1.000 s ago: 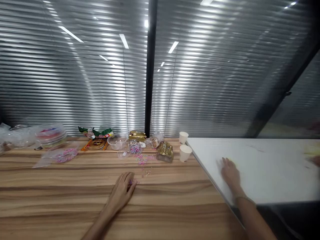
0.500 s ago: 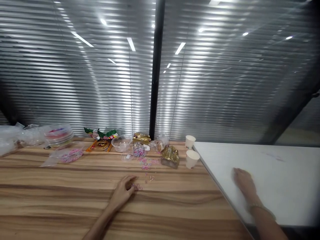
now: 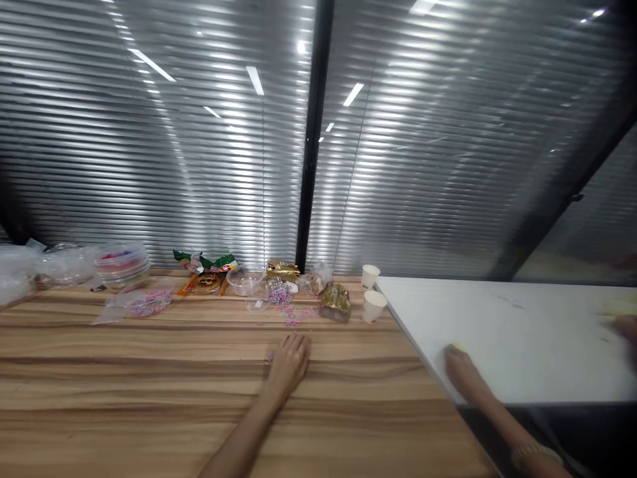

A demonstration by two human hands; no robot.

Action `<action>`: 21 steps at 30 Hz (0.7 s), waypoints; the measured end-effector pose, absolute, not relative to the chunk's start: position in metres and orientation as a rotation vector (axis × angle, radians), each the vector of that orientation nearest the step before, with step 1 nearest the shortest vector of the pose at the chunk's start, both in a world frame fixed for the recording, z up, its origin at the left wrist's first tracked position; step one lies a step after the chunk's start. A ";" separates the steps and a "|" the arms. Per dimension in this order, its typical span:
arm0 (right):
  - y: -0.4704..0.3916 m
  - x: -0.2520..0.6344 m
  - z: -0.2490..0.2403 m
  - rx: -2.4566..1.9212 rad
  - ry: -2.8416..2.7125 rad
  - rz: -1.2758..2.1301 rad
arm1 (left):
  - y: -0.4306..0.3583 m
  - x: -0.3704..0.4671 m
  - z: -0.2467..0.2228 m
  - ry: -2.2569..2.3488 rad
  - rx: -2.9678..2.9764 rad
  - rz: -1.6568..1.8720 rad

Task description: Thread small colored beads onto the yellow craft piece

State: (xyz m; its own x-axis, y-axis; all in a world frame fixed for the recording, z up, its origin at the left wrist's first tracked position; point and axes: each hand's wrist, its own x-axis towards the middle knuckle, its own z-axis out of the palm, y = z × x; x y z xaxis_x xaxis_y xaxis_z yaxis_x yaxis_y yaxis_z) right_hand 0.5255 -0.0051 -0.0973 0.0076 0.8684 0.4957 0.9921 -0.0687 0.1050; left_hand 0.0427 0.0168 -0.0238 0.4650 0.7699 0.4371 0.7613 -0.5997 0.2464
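My left hand (image 3: 291,362) rests on the wooden table, its fingers bent down and held close together. A few small pink and purple bands (image 3: 271,357) show beside its thumb; what lies under the palm is hidden. Beyond it, more pink bands (image 3: 292,315) are scattered near a clear bag of bands (image 3: 279,292) and a crumpled gold wrapper (image 3: 335,302). Over the white table my right hand (image 3: 462,370) is closed and blurred. A bit of yellow (image 3: 458,347) shows at its fingers, too small to name.
Two paper cups (image 3: 374,305) stand by the seam between the tables. Left lie stacked clear tubs (image 3: 122,265), a tray of pink bands (image 3: 150,302), snack packets (image 3: 205,282) and a clear bowl (image 3: 246,282). Another person's hand (image 3: 626,326) with something yellow is at the right edge.
My left hand has moved right and turned over the loose bands, covering the spot. My right hand has come nearer the white table's left edge. Another person's hand has come into view.
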 end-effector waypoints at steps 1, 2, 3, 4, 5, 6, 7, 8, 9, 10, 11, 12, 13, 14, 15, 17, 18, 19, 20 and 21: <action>-0.007 0.529 -0.096 -2.004 -2.003 -0.600 | 0.019 0.049 -0.025 1.446 2.637 0.799; -0.007 0.533 -0.096 -1.993 -2.069 -0.559 | 0.022 0.055 -0.026 1.482 2.599 0.790; -0.008 0.537 -0.095 -1.984 -2.119 -0.534 | 0.025 0.058 -0.027 1.504 2.569 0.786; -0.008 0.542 -0.094 -1.978 -2.146 -0.526 | 0.029 0.061 -0.027 1.514 2.548 0.789; -0.009 0.546 -0.093 -1.972 -2.166 -0.521 | 0.032 0.062 -0.028 1.511 2.537 0.797; -0.009 0.549 -0.092 -1.966 -2.186 -0.513 | 0.034 0.062 -0.028 1.502 2.533 0.808; -0.010 0.551 -0.090 -1.960 -2.204 -0.508 | 0.036 0.062 -0.029 1.494 2.527 0.818; -0.010 0.551 -0.089 -1.958 -2.217 -0.511 | 0.038 0.062 -0.030 1.487 2.520 0.830; -0.011 0.549 -0.087 -1.958 -2.227 -0.525 | 0.039 0.062 -0.030 1.480 2.511 0.843; -0.012 0.545 -0.085 -1.963 -2.231 -0.552 | 0.039 0.062 -0.031 1.475 2.500 0.857; -0.013 0.540 -0.082 -1.975 -2.230 -0.587 | 0.039 0.061 -0.032 1.469 2.487 0.872; -0.014 0.534 -0.079 -1.992 -2.217 -0.627 | 0.039 0.060 -0.033 1.461 2.471 0.889; -0.015 0.526 -0.076 -2.013 -2.192 -0.664 | 0.038 0.059 -0.033 1.451 2.454 0.909; -0.016 0.517 -0.072 -2.030 -2.162 -0.681 | 0.036 0.057 -0.034 1.439 2.433 0.932; -0.017 0.507 -0.067 -2.042 -2.120 -0.679 | 0.034 0.054 -0.034 1.426 2.412 0.957; -0.018 0.483 -0.056 -2.016 -2.005 -0.628 | 0.028 0.046 -0.034 1.411 2.373 1.000; -0.018 0.469 -0.050 -1.979 -1.919 -0.584 | 0.024 0.041 -0.033 1.406 2.347 1.026; -0.019 0.452 -0.045 -1.910 -1.844 -0.521 | 0.020 0.035 -0.032 1.391 2.304 1.065; -0.019 0.433 -0.039 -1.831 -1.761 -0.452 | 0.015 0.030 -0.031 1.364 2.242 1.118; -0.020 0.412 -0.035 -1.752 -1.713 -0.358 | 0.011 0.024 -0.030 1.325 2.164 1.178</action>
State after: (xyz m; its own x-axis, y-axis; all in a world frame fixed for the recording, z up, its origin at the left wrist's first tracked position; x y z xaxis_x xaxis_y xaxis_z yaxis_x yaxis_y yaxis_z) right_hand 0.4116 -0.0196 -0.0349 0.1077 0.7849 0.6102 0.9637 0.0683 -0.2580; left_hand 0.0244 0.0107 -0.0297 0.2202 0.8535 0.4723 0.5693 -0.5056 0.6483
